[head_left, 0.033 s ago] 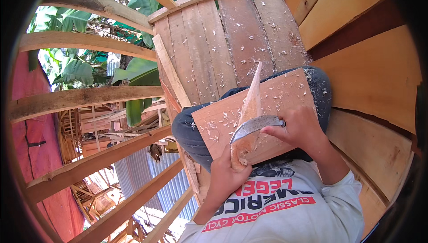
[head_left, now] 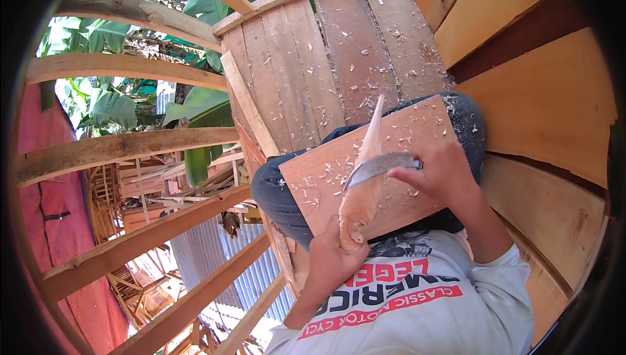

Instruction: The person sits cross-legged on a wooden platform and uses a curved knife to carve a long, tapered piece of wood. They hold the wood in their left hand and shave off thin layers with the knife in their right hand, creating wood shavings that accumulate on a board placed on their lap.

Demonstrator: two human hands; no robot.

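Note:
A pale, tapered piece of wood [head_left: 362, 206], long and pointed at its far end, lies across a flat wooden board [head_left: 420, 134] on my lap. My left hand [head_left: 334, 255] is closed round its thick near end, which has a knobbly, curled shape. In my right hand [head_left: 445, 174] is a knife with a curved grey blade [head_left: 381, 164]; the handle is hidden in my fist. The blade lies across the middle of the carved wood. Curled shavings [head_left: 334, 176] are scattered over the board.
I sit cross-legged on a plank floor [head_left: 355, 42] strewn with shavings. Wooden slats [head_left: 130, 141] form an open railing at left, with banana leaves [head_left: 202, 104] and corrugated sheets [head_left: 202, 257] beyond. A plank wall [head_left: 541, 101] stands close at right. A loose wood strip [head_left: 248, 104] lies beside the railing.
The knife and my right hand have moved a little away from me along the carved wood, toward its point. My left hand keeps its hold on the near end.

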